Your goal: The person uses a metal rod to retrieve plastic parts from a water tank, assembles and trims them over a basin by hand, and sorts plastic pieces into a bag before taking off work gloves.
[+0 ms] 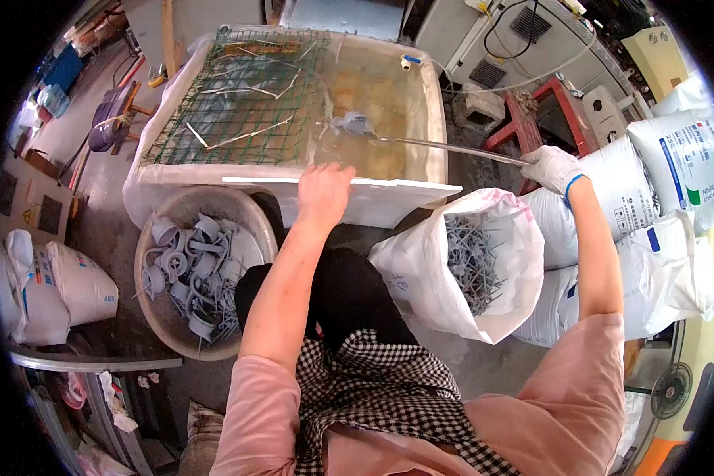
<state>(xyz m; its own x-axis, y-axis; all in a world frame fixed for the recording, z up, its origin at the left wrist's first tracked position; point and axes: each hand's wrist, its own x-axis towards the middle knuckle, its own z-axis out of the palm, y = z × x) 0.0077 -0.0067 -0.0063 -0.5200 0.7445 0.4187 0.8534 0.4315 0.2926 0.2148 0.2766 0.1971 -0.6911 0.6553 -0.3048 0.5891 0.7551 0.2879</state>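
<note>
My bare left hand rests on the white board at the tank's front edge, its fingers curled over the rim. My gloved right hand is wrapped round the end of a long metal rod, to the right of the tank. The rod reaches left over the water of the white tank. At its far end a grey piece lies at the water surface; how the two join is unclear. Green netting with thin white strips covers the tank's left part.
A round basin with grey ring parts stands front left. An open white sack of thin grey pieces stands front right. Filled sacks, a red stand and a small fan are at the right.
</note>
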